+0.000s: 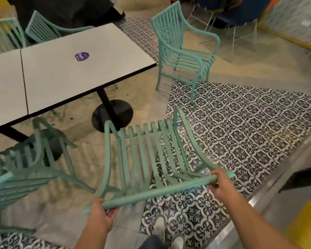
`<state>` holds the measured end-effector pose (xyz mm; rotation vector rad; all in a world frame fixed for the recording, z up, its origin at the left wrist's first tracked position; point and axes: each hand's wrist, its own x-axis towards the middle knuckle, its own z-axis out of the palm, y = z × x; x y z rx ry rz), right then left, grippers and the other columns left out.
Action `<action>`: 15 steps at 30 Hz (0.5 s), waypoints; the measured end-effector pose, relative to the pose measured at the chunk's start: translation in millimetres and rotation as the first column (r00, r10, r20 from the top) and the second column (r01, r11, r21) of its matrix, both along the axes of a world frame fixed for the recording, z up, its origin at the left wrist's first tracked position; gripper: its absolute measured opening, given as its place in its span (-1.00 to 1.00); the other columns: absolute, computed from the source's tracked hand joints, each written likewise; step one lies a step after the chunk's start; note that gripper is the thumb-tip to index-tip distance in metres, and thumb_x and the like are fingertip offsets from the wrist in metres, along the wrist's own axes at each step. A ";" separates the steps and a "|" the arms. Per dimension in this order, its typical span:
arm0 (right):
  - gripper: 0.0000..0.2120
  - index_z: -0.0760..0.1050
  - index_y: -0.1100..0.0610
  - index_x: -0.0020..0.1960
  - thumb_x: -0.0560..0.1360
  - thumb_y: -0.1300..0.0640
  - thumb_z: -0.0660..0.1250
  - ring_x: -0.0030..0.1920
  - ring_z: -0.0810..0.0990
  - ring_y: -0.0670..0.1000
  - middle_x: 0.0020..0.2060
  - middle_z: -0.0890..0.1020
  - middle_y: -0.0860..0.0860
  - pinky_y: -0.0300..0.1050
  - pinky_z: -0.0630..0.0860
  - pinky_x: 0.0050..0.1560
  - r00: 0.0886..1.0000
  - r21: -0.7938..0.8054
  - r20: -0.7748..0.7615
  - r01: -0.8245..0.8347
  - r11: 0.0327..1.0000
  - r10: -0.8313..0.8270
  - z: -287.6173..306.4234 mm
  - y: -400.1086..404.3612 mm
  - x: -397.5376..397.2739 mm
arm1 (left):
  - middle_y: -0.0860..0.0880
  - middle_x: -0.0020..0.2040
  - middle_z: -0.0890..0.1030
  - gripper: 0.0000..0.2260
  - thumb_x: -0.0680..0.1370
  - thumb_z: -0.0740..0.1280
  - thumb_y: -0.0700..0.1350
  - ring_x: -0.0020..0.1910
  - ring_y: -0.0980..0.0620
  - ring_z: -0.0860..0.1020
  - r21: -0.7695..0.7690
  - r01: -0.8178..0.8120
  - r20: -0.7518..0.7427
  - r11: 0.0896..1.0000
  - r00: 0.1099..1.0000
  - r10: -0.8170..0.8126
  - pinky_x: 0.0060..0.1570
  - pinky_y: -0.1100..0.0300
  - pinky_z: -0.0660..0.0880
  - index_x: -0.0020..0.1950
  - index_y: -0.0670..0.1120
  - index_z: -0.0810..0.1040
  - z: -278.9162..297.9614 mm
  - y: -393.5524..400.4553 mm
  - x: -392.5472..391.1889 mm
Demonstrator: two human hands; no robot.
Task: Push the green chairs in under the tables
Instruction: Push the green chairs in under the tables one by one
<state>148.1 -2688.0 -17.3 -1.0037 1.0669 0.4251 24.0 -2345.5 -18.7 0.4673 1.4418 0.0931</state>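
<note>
A green slatted chair [147, 159] stands right below me, its seat pointing at the white table [65, 69]. My left hand [101, 215] grips the left end of its top back rail, and my right hand [223, 184] grips the right end. The chair's front sits near the table's black round base [113, 114], outside the table edge. A second green chair [183, 51] stands off the table's right end, turned away from it. A third green chair [31, 159] is at my left by the adjoining table [5, 87].
Two more green chairs [43, 29] stand at the table's far side. A purple sticker [81, 56] lies on the tabletop. Patterned black-and-white tiles [241, 132] cover the floor to the right. White-legged dark chairs [241, 18] stand at the back right, and a metal ledge [276, 194] runs along my right.
</note>
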 end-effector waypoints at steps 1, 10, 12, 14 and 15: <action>-0.89 0.45 0.23 0.07 0.55 0.26 0.25 0.06 0.55 0.14 0.07 0.50 0.23 0.06 0.58 0.05 1.000 0.000 -0.006 -0.002 1.000 0.002 0.1 -1.5 4.4 | -0.20 0.02 0.48 -0.82 0.63 0.14 -0.13 0.37 -0.21 0.41 -0.005 -0.016 -0.005 1.000 1.000 0.016 0.33 -0.14 0.36 -0.13 -0.18 0.35 -2.0 -2.1 1.7; -0.95 0.43 0.22 0.02 0.56 0.28 0.23 -0.08 0.53 0.06 -0.03 0.49 0.17 0.04 0.56 0.07 0.997 -0.020 0.014 -0.074 0.997 0.075 -0.3 -12.4 48.5 | -0.20 0.17 0.42 -0.82 0.62 0.16 -0.14 0.35 -0.22 0.41 0.038 -0.072 -0.033 0.997 0.997 0.073 0.32 -0.15 0.37 0.20 -0.15 0.33 3.0 -29.6 21.9; -0.91 0.44 0.23 0.03 0.54 0.27 0.23 -0.15 0.50 0.02 -0.04 0.48 0.16 0.00 0.53 0.09 0.993 -0.046 0.019 -0.113 0.992 0.114 -3.5 -17.4 60.2 | -0.22 0.21 0.42 -0.82 0.62 0.18 -0.15 0.35 -0.24 0.41 0.038 -0.105 -0.037 0.994 0.994 0.107 0.32 -0.16 0.38 0.19 -0.16 0.31 9.5 -40.6 28.2; -0.90 0.46 0.23 0.05 0.54 0.25 0.24 -0.20 0.48 0.00 -0.09 0.49 0.14 -0.07 0.53 -0.08 0.989 -0.075 0.020 -0.147 0.986 0.149 -5.1 -24.6 71.8 | -0.24 0.21 0.41 -0.80 0.61 0.19 -0.16 0.34 -0.25 0.42 0.036 -0.146 -0.032 0.989 0.989 0.147 0.30 -0.18 0.38 0.20 -0.16 0.30 11.9 -50.6 33.3; -0.91 0.46 0.22 0.03 0.55 0.24 0.23 -0.22 0.48 0.00 -0.11 0.50 0.13 -0.09 0.52 -0.15 0.983 -0.080 0.012 -0.181 0.980 0.183 -2.8 -28.3 78.8 | -0.25 0.18 0.41 -0.79 0.60 0.19 -0.17 0.33 -0.26 0.42 0.036 -0.177 -0.031 0.983 0.983 0.178 0.30 -0.18 0.39 0.21 -0.17 0.30 12.4 -57.9 34.5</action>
